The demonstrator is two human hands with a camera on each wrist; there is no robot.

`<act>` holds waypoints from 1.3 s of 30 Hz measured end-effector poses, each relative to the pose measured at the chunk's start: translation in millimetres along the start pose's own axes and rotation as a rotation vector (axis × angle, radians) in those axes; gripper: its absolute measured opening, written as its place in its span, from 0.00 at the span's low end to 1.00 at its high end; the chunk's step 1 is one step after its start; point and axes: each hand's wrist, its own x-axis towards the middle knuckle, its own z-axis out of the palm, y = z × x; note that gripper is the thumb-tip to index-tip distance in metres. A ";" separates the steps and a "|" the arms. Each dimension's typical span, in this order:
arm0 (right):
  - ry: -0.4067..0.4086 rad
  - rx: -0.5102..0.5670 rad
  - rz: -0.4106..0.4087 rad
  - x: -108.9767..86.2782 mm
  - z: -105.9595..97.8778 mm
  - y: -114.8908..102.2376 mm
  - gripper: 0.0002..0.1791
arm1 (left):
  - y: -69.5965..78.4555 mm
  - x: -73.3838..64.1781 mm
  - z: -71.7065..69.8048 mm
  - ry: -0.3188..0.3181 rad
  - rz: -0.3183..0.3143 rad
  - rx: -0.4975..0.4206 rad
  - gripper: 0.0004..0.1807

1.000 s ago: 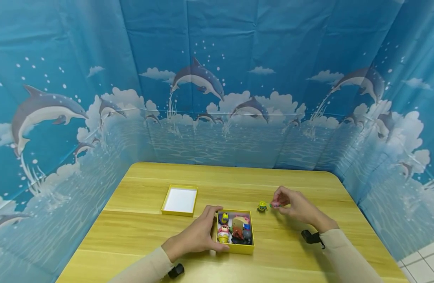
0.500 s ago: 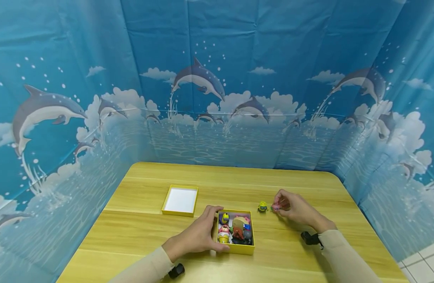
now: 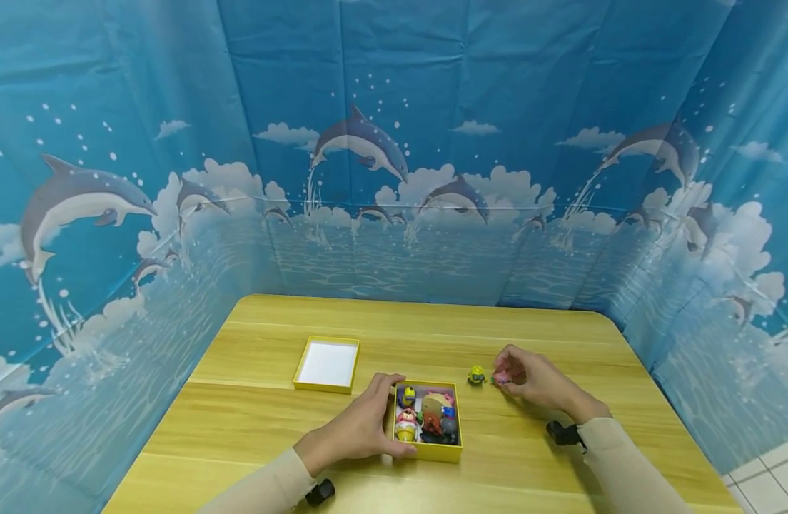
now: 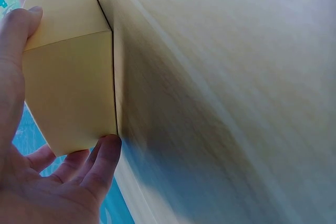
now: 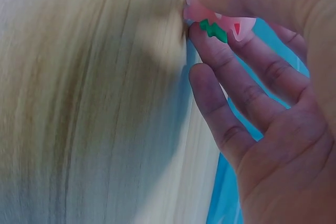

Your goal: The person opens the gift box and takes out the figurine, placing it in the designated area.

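My left hand (image 3: 362,425) grips the yellow box (image 3: 432,452) from its left side. In the left wrist view, the thumb presses one wall of the box (image 4: 68,87) and the fingertips lie against the opposite one. Several small toy figures (image 3: 405,426) lie inside the open-topped box. To its right, my right hand (image 3: 544,382) pinches a small pink toy figure (image 3: 502,378) with green parts, low at the tabletop. The right wrist view shows the pink figure (image 5: 241,27) between thumb and fingers, partly hidden by the thumb. Just left of it, a yellow-green toy figure (image 3: 476,375) stands on the table.
A yellow-rimmed box lid (image 3: 327,364) with a white inside lies behind the left hand on the wooden table (image 3: 240,421). A blue dolphin-print curtain (image 3: 394,257) hangs around the table's back and sides.
The right hand has lowered slightly with the pink figure, bringing it nearer the tabletop. The left hand and the box have stayed in place.
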 end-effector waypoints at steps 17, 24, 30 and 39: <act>0.017 -0.069 -0.035 -3.1 -8.5 -12.5 0.28 | 1.4 0.4 -1.2 -0.003 -0.012 -0.014 0.71; 0.104 -0.157 -0.136 -4.9 -12.3 -26.8 0.26 | 0.3 0.1 -1.4 -0.002 -0.012 -0.012 0.72; 0.132 -0.230 -0.227 -5.0 -14.8 -49.0 0.26 | 0.9 0.4 -1.6 0.004 -0.012 0.004 0.72; 0.061 -0.253 -0.240 -5.8 -12.1 -80.8 0.28 | -0.2 0.2 -0.9 -0.001 -0.003 -0.013 0.72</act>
